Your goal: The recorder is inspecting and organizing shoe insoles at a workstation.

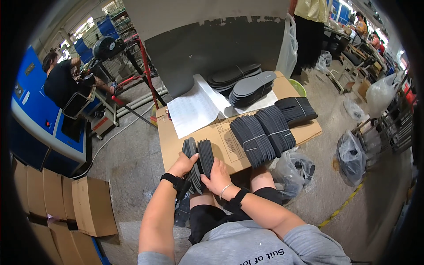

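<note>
At the near left edge of the cardboard surface, two stacks of dark shoe insoles stand on edge side by side. My left hand (183, 165) is closed around the left insole stack (189, 148), its thumb toward the gap. Against the right insole stack (205, 152) my right hand (217, 177) is curled, fingers on its outer side and thumb at its near end. To the right lie tied insole bundles (248, 140), bound with thin bands. Farther back, a loose pile of grey insoles (251, 88) lies flat beside a darker tied bundle (234, 75).
White paper sheets (194, 108) cover the back left of the cardboard (172, 145), against a pillar (212, 51). Plastic bags (293, 176) sit on the floor at right. Cardboard boxes (92, 207) stand at lower left. A seated person (62, 81) is by a blue machine (33, 88).
</note>
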A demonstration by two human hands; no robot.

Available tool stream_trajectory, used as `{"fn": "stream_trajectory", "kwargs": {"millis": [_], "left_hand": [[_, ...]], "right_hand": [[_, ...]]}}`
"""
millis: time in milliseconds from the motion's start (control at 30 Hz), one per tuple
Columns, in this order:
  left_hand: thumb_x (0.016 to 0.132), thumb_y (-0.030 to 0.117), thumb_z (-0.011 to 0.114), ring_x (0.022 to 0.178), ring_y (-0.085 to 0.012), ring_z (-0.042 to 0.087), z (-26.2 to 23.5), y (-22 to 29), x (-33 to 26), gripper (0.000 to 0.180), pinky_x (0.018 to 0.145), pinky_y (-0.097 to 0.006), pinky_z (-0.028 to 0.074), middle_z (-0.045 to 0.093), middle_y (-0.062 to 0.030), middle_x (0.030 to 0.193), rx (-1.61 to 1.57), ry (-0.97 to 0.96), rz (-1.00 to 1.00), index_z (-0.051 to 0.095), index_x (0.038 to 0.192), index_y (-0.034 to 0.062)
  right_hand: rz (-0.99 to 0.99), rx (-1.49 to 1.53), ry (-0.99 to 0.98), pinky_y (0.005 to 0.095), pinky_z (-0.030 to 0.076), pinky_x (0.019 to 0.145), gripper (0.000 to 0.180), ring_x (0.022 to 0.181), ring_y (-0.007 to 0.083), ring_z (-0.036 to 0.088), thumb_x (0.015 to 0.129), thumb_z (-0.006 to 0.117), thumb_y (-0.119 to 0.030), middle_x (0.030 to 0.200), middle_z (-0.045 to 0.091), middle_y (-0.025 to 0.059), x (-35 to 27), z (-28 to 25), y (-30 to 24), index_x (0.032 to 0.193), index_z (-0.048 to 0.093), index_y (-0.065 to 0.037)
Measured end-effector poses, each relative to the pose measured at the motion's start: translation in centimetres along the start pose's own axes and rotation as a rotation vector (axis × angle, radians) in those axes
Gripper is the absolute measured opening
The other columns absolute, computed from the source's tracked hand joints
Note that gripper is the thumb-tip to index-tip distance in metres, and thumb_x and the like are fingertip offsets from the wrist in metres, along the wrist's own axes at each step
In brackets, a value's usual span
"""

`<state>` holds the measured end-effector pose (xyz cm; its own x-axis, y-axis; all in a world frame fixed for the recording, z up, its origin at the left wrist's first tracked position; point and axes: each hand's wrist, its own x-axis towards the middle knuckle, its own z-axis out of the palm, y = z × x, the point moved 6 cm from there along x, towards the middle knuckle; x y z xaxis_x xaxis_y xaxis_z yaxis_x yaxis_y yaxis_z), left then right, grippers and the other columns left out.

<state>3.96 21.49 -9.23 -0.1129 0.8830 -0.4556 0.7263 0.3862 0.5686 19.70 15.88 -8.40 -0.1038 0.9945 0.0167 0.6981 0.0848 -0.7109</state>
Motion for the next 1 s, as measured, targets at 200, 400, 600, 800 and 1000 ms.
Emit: {"fn": "stream_trajectory", "kwargs": {"millis": [200,400,600,800,1000], "left_hand": [[0.086,0.060,0.043,0.102,-0.0416,0.055,0.3,-0.4,0.5,0.093,0.082,-0.039,0.048,0.050,-0.0385,0.110,0.023,0.026,-0.032,0.028,0.122,-0.0244],[0.065,0.071,0.061,0.121,-0.0437,0.040,0.3,1.7,-1.6,0.123,0.099,-0.040,0.035,0.034,-0.0406,0.127,0.077,-0.002,-0.062,0.015,0.129,-0.0231],[0.040,0.057,0.084,0.127,-0.0417,0.030,0.3,2.1,-1.8,0.143,0.104,-0.044,0.029,0.030,-0.0323,0.134,0.419,0.068,-0.027,0.004,0.137,-0.0116],[0.040,0.037,0.084,0.120,-0.0409,0.038,-1.2,3.6,-1.5,0.130,0.100,-0.047,0.032,0.038,-0.0270,0.128,0.537,0.010,0.039,0.012,0.139,-0.0046],[0.039,0.031,0.084,0.125,-0.0344,0.030,-0.1,2.9,-1.4,0.125,0.098,-0.061,0.022,0.034,-0.0181,0.131,0.674,0.050,0.192,0.014,0.140,0.0033]], "right_hand": [[-0.048,-0.007,0.005,0.0443,0.038,0.092,0.072,0.105,0.0410,0.043,0.077,0.063,-0.027,0.114,0.043,0.0277,0.3,-0.3,-1.5,0.126,0.027,0.012],[-0.104,0.258,-0.006,0.0409,0.040,0.089,0.061,0.104,0.0347,0.046,0.078,0.056,-0.016,0.114,0.045,0.0229,-0.1,2.1,0.1,0.129,0.029,0.006],[0.443,1.306,-0.347,0.0261,0.042,0.081,0.049,0.094,0.0161,0.051,0.077,0.044,0.001,0.107,0.051,0.0075,0.1,5.1,3.0,0.126,0.039,-0.004],[0.356,1.228,-0.412,0.0238,0.044,0.077,0.033,0.089,0.0121,0.051,0.088,0.047,-0.006,0.106,0.053,0.0049,-0.4,4.7,4.3,0.120,0.044,-0.003],[0.115,0.925,-0.304,0.0252,0.045,0.078,0.030,0.087,0.0121,0.053,0.087,0.048,-0.005,0.101,0.055,0.0065,-0.3,1.2,4.9,0.117,0.046,0.000]]}}
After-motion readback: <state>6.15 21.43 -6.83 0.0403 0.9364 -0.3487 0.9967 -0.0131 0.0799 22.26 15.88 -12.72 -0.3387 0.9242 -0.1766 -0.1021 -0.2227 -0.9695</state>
